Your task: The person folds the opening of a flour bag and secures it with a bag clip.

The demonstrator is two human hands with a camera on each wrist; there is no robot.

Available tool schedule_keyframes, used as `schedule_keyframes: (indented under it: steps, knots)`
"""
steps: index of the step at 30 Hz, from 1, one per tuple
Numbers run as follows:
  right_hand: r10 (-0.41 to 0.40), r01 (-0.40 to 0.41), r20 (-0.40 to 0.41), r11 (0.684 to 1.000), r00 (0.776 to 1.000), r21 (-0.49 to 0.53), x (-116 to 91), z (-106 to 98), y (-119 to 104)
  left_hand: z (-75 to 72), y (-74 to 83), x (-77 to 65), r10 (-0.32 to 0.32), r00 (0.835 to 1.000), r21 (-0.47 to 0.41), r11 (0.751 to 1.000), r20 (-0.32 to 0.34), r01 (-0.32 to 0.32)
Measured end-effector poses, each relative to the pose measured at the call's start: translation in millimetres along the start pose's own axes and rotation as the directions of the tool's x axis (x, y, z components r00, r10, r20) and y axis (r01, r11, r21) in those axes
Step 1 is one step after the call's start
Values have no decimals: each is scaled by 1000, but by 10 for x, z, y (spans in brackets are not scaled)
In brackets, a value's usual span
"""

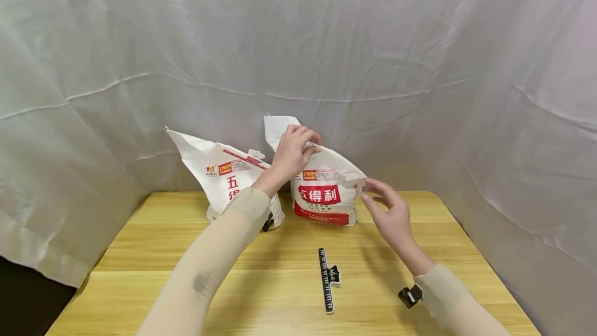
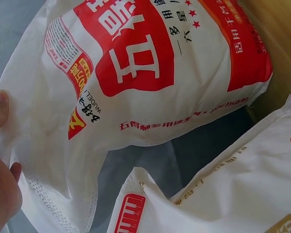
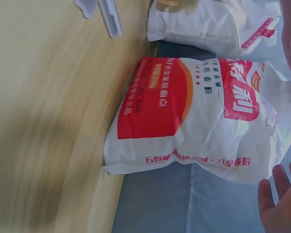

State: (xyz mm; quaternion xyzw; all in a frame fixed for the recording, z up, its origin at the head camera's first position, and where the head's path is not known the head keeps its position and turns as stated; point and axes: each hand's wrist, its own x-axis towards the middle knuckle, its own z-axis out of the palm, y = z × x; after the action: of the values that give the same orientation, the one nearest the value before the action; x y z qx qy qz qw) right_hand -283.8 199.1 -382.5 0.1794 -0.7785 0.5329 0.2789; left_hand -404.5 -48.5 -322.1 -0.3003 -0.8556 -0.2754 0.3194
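Note:
A white and red flour bag (image 1: 322, 201) stands upright at the back of the table, its upper part bent over and its top corner rising to the left. My left hand (image 1: 298, 149) pinches the bag's upper edge between thumb and fingers; in the left wrist view that hand (image 2: 5, 170) lies along the white top. Beside the bag's right upper corner is my right hand (image 1: 389, 214), fingers apart and slightly bent. In the right wrist view this hand (image 3: 283, 204) holds nothing; whether a fingertip touches the bag is unclear.
A second flour bag (image 1: 219, 170) leans at the left, with a red keyboard-patterned clip (image 1: 244, 158) across its upper part. A black keyboard-patterned clip (image 1: 326, 280) lies on the wooden table (image 1: 280, 284) in front. Grey cloth (image 1: 373, 56) hangs behind and at the sides.

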Motion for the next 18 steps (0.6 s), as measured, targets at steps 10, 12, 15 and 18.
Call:
schedule_keyframes:
  steps: [10, 12, 15, 18]
  knots:
    - [4, 1, 128, 999, 992, -34, -161, -7, 406, 14, -27, -16, 3, 1000, 10, 1000, 7, -3]
    - [15, -9, 152, 999, 988, -36, -193, -10, 433, 12, -27, -21, 5, 1000, 10, 1000, 7, -5]
    - [35, -27, 185, 999, 982, -45, -245, -8, 459, 10, -21, -25, 8, 1000, 6, 1000, 9, -8]
    - [61, -49, 227, 997, 972, -56, -310, -1, 481, 8, -10, -28, 7, 1000, 4, 1000, 14, -7]
